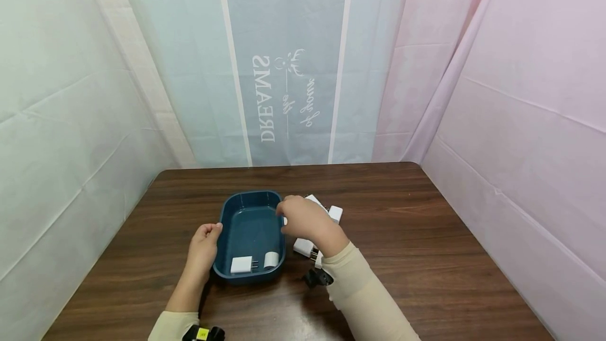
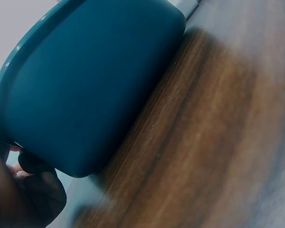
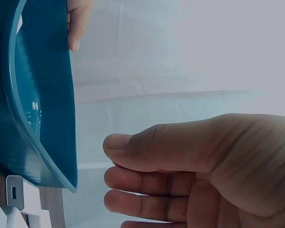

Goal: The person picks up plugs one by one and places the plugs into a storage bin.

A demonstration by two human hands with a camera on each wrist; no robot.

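A dark teal plastic bin (image 1: 251, 279) stands on the table, tilt not apparent. My left hand (image 1: 203, 246) pinches its left rim, thumb on top; in the left wrist view the bin's outer wall (image 2: 85, 85) fills much of the frame. Inside lie a white plug charger (image 1: 241, 264) with prongs and a smaller white rounded charger (image 1: 271, 260). Over the right rim hovers my right hand (image 1: 307, 220). Up close, the right hand (image 3: 180, 171) has loosely extended fingers and holds nothing. Beside the bin, partly under that hand, sit several white chargers (image 1: 303, 247).
The brown wooden table (image 1: 402, 257) extends around the bin on both sides. Pale cloth curtains (image 1: 521, 93) enclose the left, right and back. White charger pieces (image 3: 23, 192) lie close against the bin's outer wall in the right wrist view.
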